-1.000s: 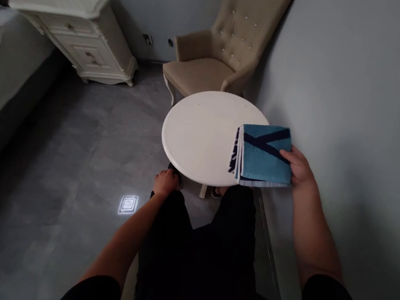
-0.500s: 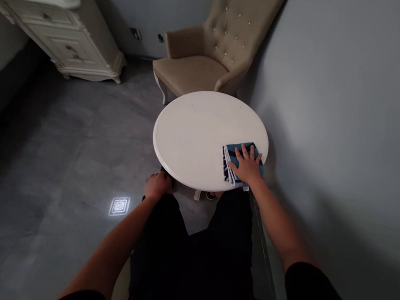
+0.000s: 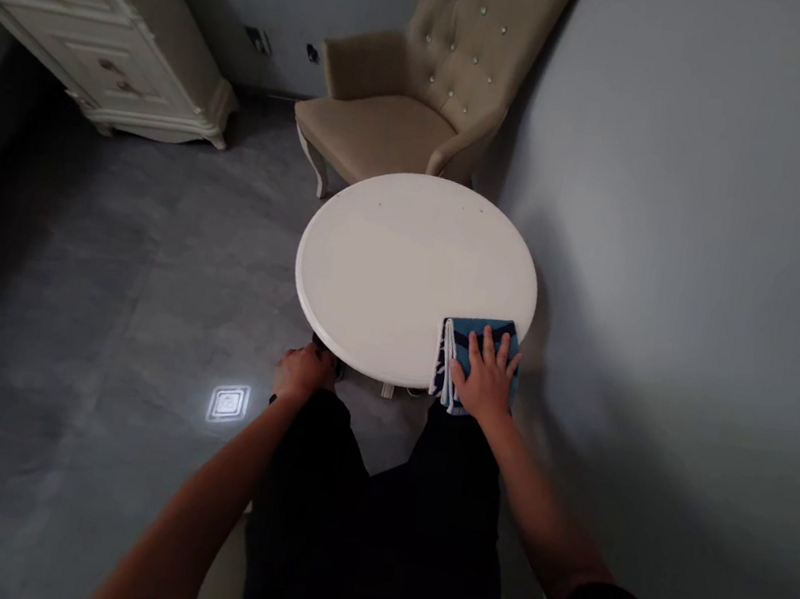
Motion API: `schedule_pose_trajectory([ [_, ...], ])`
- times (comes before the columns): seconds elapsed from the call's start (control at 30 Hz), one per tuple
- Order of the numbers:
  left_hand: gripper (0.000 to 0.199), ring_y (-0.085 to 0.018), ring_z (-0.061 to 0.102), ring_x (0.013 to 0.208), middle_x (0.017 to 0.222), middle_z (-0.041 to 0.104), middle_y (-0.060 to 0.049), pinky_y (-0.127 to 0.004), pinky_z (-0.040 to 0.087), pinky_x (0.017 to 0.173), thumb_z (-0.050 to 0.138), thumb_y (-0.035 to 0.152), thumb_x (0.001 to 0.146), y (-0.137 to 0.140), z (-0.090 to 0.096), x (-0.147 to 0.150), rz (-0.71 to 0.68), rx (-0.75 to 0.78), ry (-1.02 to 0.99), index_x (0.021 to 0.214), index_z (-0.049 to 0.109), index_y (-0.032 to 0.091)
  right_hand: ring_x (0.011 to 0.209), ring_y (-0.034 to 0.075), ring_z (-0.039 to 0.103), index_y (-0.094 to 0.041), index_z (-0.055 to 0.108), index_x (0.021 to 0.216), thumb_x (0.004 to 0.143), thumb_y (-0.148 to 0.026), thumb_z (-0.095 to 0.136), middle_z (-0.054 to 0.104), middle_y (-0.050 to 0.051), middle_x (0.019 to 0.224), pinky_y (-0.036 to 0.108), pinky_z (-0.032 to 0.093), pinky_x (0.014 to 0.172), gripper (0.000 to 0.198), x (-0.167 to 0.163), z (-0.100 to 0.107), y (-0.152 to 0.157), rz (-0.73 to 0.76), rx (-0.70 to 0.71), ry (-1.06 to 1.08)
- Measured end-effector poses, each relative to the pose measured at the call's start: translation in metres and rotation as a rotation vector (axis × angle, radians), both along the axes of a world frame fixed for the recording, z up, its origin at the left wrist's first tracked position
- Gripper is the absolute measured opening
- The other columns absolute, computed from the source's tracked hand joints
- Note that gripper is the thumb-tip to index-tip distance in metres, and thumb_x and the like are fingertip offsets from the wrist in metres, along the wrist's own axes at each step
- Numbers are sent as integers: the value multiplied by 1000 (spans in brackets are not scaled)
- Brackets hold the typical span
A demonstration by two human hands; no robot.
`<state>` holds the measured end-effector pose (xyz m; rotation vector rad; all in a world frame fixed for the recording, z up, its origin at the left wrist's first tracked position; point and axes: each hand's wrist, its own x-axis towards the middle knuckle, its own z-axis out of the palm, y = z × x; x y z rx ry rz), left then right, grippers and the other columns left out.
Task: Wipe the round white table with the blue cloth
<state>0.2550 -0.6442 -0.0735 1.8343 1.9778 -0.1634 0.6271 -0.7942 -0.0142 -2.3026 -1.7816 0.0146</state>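
Note:
A folded cloth (image 3: pixel 469 331), blue with dark navy and white patterning, lies at the near right edge of the round white table (image 3: pixel 388 277). Part of it hangs past the rim. My right hand (image 3: pixel 487 382) presses flat on top of the cloth, fingers spread and pointing away from me. On my left knee, just outside the table's near left edge, rests my left hand (image 3: pixel 302 372). Its knuckles face up, and its fingers curve down out of sight over the knee.
A beige tufted armchair (image 3: pixel 381 130) stands behind the table. The grey wall (image 3: pixel 720 239) runs close along the right. At the far left is a cream cabinet (image 3: pixel 123 79). A lit square patch (image 3: pixel 228 404) shows on the grey floor.
My right hand has drawn the cloth toward me, so it now overhangs the near rim. My left hand stays on the knee. The view has shifted slightly.

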Motion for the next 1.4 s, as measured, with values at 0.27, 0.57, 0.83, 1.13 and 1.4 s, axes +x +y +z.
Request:
schedule_pose_trajectory([
  [0.27,58,-47,80,123,129,85,-28,-55,62,102,46,56,113,4,3,1,7,-9,1,131,87,19,179,63,17,-21,45,186,117,-64,46,29,20,195,100,19,132,81,8,1,12,-32,2,7],
  [0.57,56,-45,80,124,125,85,-26,-55,63,105,46,53,114,7,5,-6,25,-24,8,127,88,19,179,64,12,-15,45,185,115,-65,48,24,22,196,99,12,134,86,31,18,49,-61,-139,1],
  [0.83,59,-44,78,131,129,85,-25,-52,62,107,42,51,115,16,15,-7,-6,-80,13,128,88,18,183,55,6,-22,41,189,118,-65,50,17,10,199,87,10,144,83,-57,39,108,448,-279,-112],
  [1.13,56,-42,78,131,130,86,-24,-50,62,106,42,48,115,22,18,-3,28,-95,42,129,88,18,184,51,10,-20,36,190,121,-64,41,19,10,200,82,9,146,82,-88,50,302,410,-245,-50],
  [1.4,54,-42,76,135,132,86,-23,-49,60,107,45,47,115,19,14,-2,-10,-68,-13,130,88,18,183,52,11,-17,30,192,121,-66,27,14,14,200,83,14,144,86,9,45,311,165,-281,-88],
])
